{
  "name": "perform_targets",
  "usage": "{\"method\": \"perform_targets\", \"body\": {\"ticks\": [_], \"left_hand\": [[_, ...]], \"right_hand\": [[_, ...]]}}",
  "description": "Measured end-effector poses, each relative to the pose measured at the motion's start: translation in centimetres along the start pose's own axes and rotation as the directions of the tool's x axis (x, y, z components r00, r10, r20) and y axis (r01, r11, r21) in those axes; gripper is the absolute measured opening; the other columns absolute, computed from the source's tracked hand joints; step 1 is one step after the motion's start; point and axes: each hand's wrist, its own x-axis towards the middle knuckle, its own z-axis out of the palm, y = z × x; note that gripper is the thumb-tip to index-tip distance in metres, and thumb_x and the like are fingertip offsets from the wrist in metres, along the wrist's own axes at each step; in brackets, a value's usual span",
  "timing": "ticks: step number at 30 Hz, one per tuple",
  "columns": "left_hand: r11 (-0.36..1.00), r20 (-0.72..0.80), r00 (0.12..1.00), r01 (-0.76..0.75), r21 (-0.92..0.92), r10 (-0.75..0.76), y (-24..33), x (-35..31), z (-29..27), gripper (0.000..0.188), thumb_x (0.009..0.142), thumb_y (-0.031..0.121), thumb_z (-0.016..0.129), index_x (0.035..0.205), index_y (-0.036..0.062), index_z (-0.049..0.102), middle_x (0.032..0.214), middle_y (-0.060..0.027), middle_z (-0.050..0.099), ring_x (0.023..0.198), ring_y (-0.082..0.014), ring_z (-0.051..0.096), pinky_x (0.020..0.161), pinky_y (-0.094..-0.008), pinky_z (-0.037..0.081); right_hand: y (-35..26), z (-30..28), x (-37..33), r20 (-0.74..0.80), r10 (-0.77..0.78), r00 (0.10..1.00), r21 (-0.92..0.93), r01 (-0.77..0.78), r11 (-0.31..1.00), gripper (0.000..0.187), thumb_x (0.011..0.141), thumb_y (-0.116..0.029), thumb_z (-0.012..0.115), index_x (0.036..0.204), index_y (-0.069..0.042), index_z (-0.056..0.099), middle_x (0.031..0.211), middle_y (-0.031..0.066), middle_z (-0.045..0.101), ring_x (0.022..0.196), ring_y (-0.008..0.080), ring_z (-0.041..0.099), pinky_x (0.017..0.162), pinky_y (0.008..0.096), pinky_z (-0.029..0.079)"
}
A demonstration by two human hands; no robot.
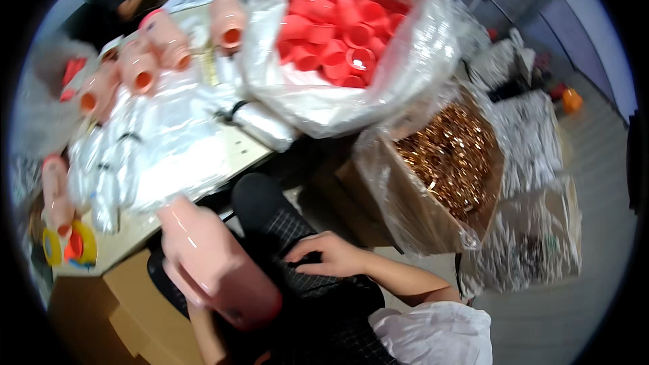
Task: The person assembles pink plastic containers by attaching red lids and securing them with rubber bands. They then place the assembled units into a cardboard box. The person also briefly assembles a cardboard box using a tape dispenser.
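Two hands low in view, over a lap in dark checked cloth (pixel 318 297). Left hand (pixel 179 253) at seven o'clock, wrapped around a pink bottle (pixel 216 267), fingers curled over its near side, forearm rising from the lower edge; bottle tilted, neck toward eleven o'clock, base toward five o'clock and blurred. Right hand (pixel 331 255) just at three o'clock of the bottle, palm down on the lap, fingers loosely spread and bent, holding nothing, forearm running off toward four o'clock into a white sleeve (pixel 433 334). More pink bottles (pixel 142 61) lying on their sides at ten o'clock on the worktable (pixel 236 152), among clear plastic wrapping (pixel 162 135). Big clear bag of red caps (pixel 338 34) at twelve o'clock. Lined cardboard box of shiny copper-coloured rings (pixel 453 159) at three o'clock. Yellow tape dispenser (pixel 71 247) at nine o'clock, on the table edge. Brown cardboard box (pixel 128 311) under the table at eight o'clock.
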Motion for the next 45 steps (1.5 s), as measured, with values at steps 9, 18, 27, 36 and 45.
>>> {"method": "perform_targets", "body": {"ticks": [9,18,27,36,45], "left_hand": [[0.938,0.217,0.95,0.15,0.312,-0.224,-2.6,0.9,1.4,0.082,0.096,0.051,0.058,0.155,0.0043,0.027,0.142,-0.019,0.053,0.123,-0.03,0.058,0.101,-0.0433,0.052],[0.94,0.152,0.965,0.159,0.301,-0.212,-2.2,-3.6,-5.3,0.084,0.092,0.046,0.068,0.155,0.0041,0.03,0.143,-0.0172,0.053,0.126,-0.0298,0.056,0.104,-0.0433,0.051],[0.951,0.2,0.956,0.158,0.264,-0.215,-2.4,-3.4,-7.8,0.087,0.088,0.041,0.077,0.154,0.0038,0.034,0.145,-0.0154,0.052,0.13,-0.0295,0.055,0.106,-0.0434,0.05],[0.943,0.072,0.969,0.212,0.257,-0.238,-2.9,-4.0,-10.4,0.092,0.086,0.046,0.078,0.155,0.0055,0.032,0.147,-0.0143,0.05,0.132,-0.0288,0.053,0.108,-0.0438,0.049],[0.862,0.096,0.974,0.133,0.49,-0.205,-2.6,-3.7,-7.0,0.101,0.087,0.06,0.069,0.158,0.0051,0.022,0.155,-0.0158,0.039,0.141,-0.0283,0.043,0.115,-0.0447,0.038]], "right_hand": [[-1.7,-24.3,-13.2,-0.87,0.026,0.492,-0.357,-0.666,0.655,0.015,0.089,-0.014,0.072,0.1,-0.004,0.075,0.099,0.0114,0.072,0.086,0.0239,0.069,0.081,0.0352,0.054],[5.2,-28.3,-9.7,-0.698,0.115,0.707,-0.437,-0.547,0.714,0.018,0.086,-0.019,0.075,0.097,-0.005,0.076,0.093,0.0133,0.074,0.085,0.0277,0.07,0.081,0.0391,0.055],[-2.7,-23.9,-14.0,-0.865,-0.049,0.5,-0.434,-0.694,0.575,0.01,0.087,-0.015,0.074,0.092,-0.007,0.073,0.094,0.0087,0.065,0.084,0.0292,0.065,0.075,0.0402,0.052],[-1.2,-23.4,-14.9,-0.786,-0.256,0.563,-0.616,-0.678,0.4,0.013,0.08,-0.003,0.074,0.091,-0.006,0.069,0.091,0.0122,0.068,0.085,0.0323,0.067,0.075,0.0389,0.054],[-3.6,-18.5,-8.9,-0.853,-0.469,0.228,-0.511,-0.188,0.839,0.019,0.095,-0.001,0.064,0.114,-0.001,0.065,0.086,0.0028,0.063,0.068,0.0106,0.057,0.061,0.0233,0.047]]}}
